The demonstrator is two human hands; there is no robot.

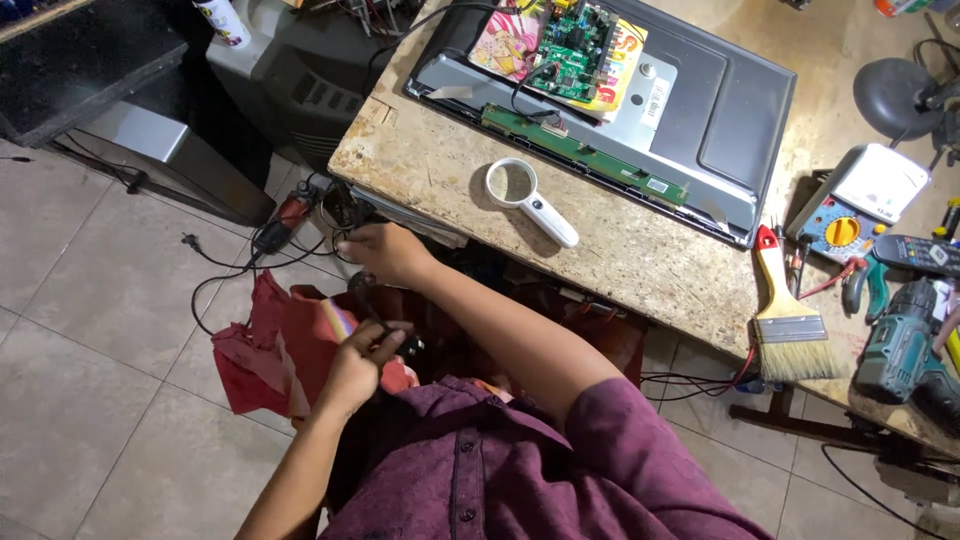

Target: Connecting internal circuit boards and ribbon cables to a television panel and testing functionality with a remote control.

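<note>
My left hand [358,362] is closed around a black plug with its black cable [372,312], held over a red cloth [262,352] on the tiled floor. Just below the left corner of the wooden worktable [440,165], my right hand [388,252] reaches out with its fingers curled at a tangle of black cables [335,215]. Whether it grips one I cannot tell. Both arms come from my maroon shirt at the bottom of the view.
On the table lie a white magnifying glass [522,196], an opened flat television [700,110] with green circuit boards [572,45], a paintbrush [788,318], a multimeter [852,212], a remote [922,254] and a teal drill [900,352]. Cables trail over the floor [90,300].
</note>
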